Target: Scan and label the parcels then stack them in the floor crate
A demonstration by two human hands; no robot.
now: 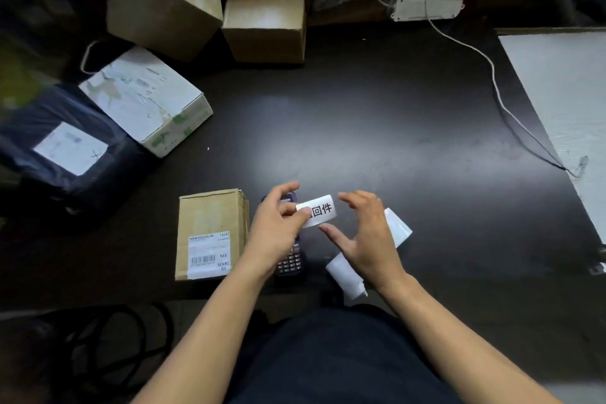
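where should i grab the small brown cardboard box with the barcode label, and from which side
Grip the small brown cardboard box across its two long side edges, coming down from above. It lies flat, label up, both sides free; the dark handheld scanner lies close on its right.

- The left hand (278, 233) covers the middle of the scanner (290, 259), so only its top and its keys show.
- The thumb hides the first sign on the white label (319, 210).
- The right hand (364, 239) covers part of the paper strip (398, 228).
- The black bag (62, 147) runs off the left edge.
- The print on the small brown box (210, 233) is too tiny to read.
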